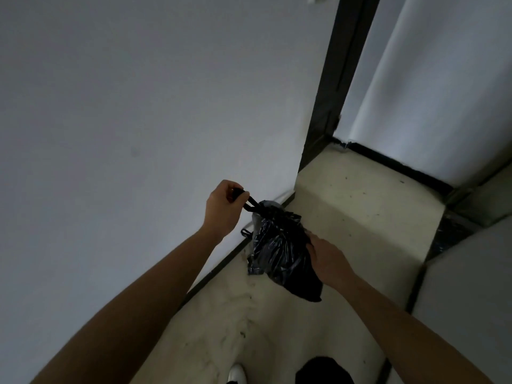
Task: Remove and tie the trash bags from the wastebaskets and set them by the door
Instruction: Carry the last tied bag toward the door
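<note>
A person's left hand (224, 209) holds a black trash bag (279, 250) above a pale floor (360, 217), in the corner where a grey wall (138, 106) meets a dark door frame (332, 92). Its fingers curl tightly round the bag's stretched handles (250, 203). The right hand (328, 259) rests against the bag's side. Its fingers bend into the plastic, but whether they pinch it cannot be told. A white shoe (236, 374) shows at the bottom edge.

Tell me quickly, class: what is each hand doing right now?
Left hand: closed, gripping the handle loops of the black trash bag.
Right hand: closed on the bag's side.
</note>
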Demonstrator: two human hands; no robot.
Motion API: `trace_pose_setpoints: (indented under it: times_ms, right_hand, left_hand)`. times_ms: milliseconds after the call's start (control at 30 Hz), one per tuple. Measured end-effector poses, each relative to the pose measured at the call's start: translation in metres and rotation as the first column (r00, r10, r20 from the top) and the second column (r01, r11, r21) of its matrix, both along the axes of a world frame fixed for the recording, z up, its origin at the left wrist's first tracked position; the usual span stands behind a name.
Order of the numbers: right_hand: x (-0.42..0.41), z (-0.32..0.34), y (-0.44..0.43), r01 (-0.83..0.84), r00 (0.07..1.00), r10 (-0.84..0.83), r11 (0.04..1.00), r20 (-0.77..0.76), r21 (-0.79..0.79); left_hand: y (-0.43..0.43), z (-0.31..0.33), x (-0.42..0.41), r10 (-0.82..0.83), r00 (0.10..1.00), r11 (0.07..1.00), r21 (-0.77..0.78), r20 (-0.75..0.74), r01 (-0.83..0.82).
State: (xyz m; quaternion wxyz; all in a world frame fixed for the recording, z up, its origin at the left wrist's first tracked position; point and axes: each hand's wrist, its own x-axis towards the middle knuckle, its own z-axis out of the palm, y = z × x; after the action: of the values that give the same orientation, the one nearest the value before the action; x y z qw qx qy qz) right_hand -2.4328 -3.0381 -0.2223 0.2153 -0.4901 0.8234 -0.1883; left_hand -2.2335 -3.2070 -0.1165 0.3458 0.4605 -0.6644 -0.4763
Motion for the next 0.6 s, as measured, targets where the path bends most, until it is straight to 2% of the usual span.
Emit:
trace_pose_setpoints:
  times_ms: [167,433,500,600]
  right_hand:
    - [-0.043,-0.034,-0.066,-0.053,0.998,0.052,0.998,0.029,0.042]
    - [-0.109,-0.123,-0.159,-0.326,0.940,0.279,0.906,0.198,0.271]
    - [-0.114,-0.152,-0.172,-0.330,0.937,0.274,0.899,0.218,0.289]
    - [-0.109,-0.207,-0.178,-0.272,0.953,0.228,0.934,0.199,0.232]
  left_hand:
    - [-0.053,-0.040,-0.037,0.072,0.994,0.997,0.029,0.077,-0.074]
    - [-0.084,-0.134,-0.062,0.351,0.893,0.893,0.188,0.282,-0.410]
    - [-0.095,-0.159,-0.073,0.406,0.861,0.849,0.222,0.307,-0.480]
    - [-0.106,-0.218,-0.084,0.498,0.802,0.778,0.238,0.329,-0.581]
